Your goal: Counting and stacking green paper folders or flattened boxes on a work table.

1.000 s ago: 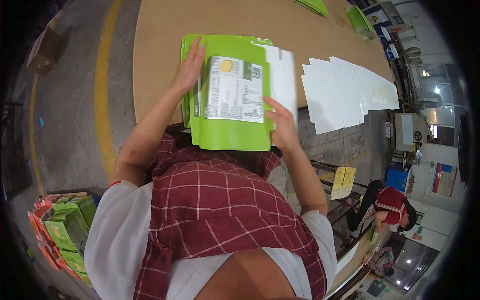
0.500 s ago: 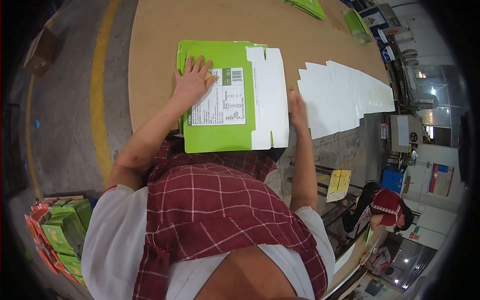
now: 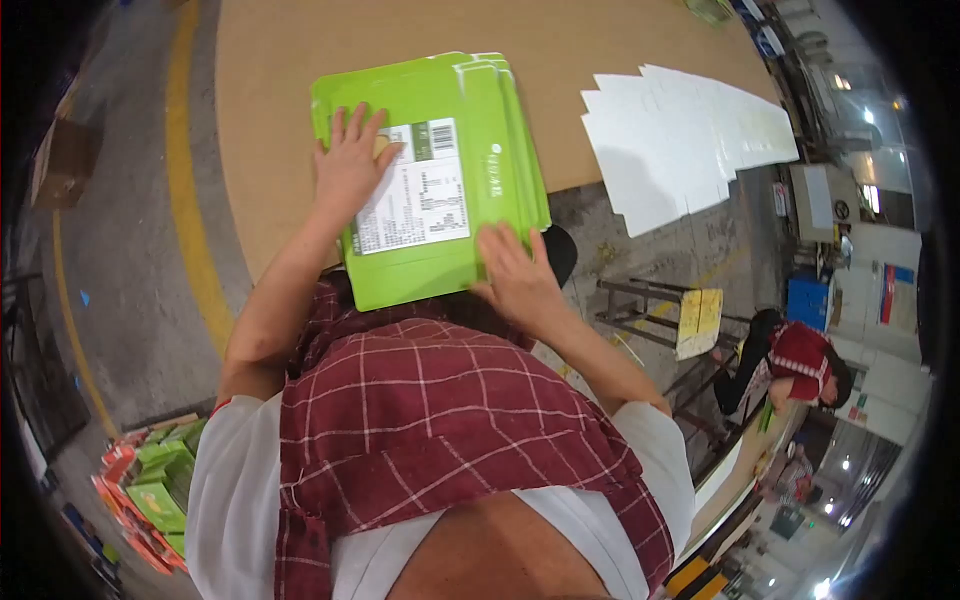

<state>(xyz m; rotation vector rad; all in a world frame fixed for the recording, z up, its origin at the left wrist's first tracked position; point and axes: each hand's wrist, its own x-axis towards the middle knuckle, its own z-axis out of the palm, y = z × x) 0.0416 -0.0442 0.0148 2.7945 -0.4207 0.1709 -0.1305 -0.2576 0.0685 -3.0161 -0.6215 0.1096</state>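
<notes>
A flat green carton (image 3: 415, 270) with a white printed label lies on top of a small stack of similar green cartons (image 3: 530, 190), whose edges show along its right side. Its right-hand flap (image 3: 485, 130) is folded over and shows green. My left hand (image 3: 350, 170) rests flat on the carton's left part beside the label, fingers spread and open. At the lower right corner my right hand (image 3: 520, 275) lies with its fingers apart on the flap and near edge. Neither hand is closed round anything.
A brown tabletop (image 3: 400, 30) carries the stack. Fanned white card sheets (image 3: 680, 150) lie to its right, past the table edge in part. Stacked green and orange packages (image 3: 160, 480) stand on the floor at lower left. A co-worker (image 3: 800, 365) sits bent over at far right.
My right hand has swung left and toward me onto the carton. The flap that lay out white is now folded over, green side up. The stack sits slightly turned and further left in view.
</notes>
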